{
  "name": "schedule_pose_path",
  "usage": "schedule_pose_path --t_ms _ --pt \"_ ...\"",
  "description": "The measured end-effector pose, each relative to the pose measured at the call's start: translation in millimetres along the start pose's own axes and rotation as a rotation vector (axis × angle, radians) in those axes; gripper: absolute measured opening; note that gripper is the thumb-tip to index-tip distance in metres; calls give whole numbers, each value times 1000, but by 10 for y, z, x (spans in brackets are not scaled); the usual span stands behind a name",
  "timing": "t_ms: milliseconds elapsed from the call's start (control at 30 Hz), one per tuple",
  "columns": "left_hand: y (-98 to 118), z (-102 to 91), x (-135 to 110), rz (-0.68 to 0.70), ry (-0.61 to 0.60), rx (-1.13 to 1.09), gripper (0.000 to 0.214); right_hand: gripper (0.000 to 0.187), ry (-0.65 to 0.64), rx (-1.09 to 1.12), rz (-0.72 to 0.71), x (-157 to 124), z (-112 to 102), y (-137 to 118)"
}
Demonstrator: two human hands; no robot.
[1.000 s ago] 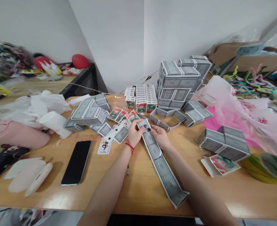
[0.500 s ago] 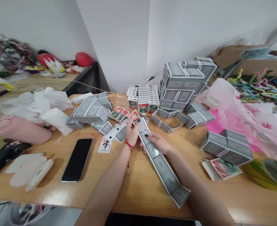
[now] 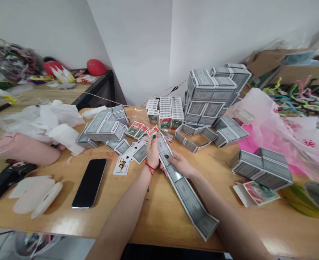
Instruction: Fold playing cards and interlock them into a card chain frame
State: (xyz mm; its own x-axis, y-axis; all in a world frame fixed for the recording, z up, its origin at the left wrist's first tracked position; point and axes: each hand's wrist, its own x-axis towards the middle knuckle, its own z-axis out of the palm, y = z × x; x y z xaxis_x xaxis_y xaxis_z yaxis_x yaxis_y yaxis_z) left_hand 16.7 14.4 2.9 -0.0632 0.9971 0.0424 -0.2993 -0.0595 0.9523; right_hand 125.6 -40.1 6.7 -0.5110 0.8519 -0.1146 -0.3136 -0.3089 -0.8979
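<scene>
A long strip of joined playing cards (image 3: 185, 186), grey-patterned backs up, slants from the middle of the table down toward its front edge, its near end bent up. My left hand (image 3: 153, 153), with a red string at the wrist, closes on the strip's far end. Farther down the strip, my right hand (image 3: 179, 163) grips it with the thumb on top; its other fingers are partly hidden underneath. Just left of my left hand lie loose playing cards (image 3: 129, 157), among them a joker. Beyond my hands is an angular ring of folded cards (image 3: 195, 137) standing on edge.
Stacked card blocks (image 3: 210, 94) rise at the back right, beside rows of card boxes (image 3: 164, 112). More card blocks stand left (image 3: 105, 126) and right (image 3: 262, 168). A phone (image 3: 89, 183), a pink roll (image 3: 24, 148) and green-yellow tape (image 3: 308, 198) lie around the table (image 3: 116, 216).
My left thumb has shifted slightly on the far end of the strip. Both hands keep hold of it, and the strip stays in nearly the same place.
</scene>
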Motion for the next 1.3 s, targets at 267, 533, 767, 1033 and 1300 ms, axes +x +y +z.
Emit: schedule_pose_path --t_ms 267,533,767,1033,1300 --pt "-13 24 -43 -7 -30 -25 38 28 59 4 27 13 -9 26" --pt "36 -28 -57 129 -76 66 26 29 83 195 128 0 -89 -56" --pt "35 -129 -36 287 -50 159 20 41 218 264 47 -7 -226 -141" --pt "19 -137 -10 240 -105 191 16 34 436 167 -189 18 -277 -183" --pt "-7 -250 88 84 -20 -107 16 30 619 -143 -316 28 -390 -129"
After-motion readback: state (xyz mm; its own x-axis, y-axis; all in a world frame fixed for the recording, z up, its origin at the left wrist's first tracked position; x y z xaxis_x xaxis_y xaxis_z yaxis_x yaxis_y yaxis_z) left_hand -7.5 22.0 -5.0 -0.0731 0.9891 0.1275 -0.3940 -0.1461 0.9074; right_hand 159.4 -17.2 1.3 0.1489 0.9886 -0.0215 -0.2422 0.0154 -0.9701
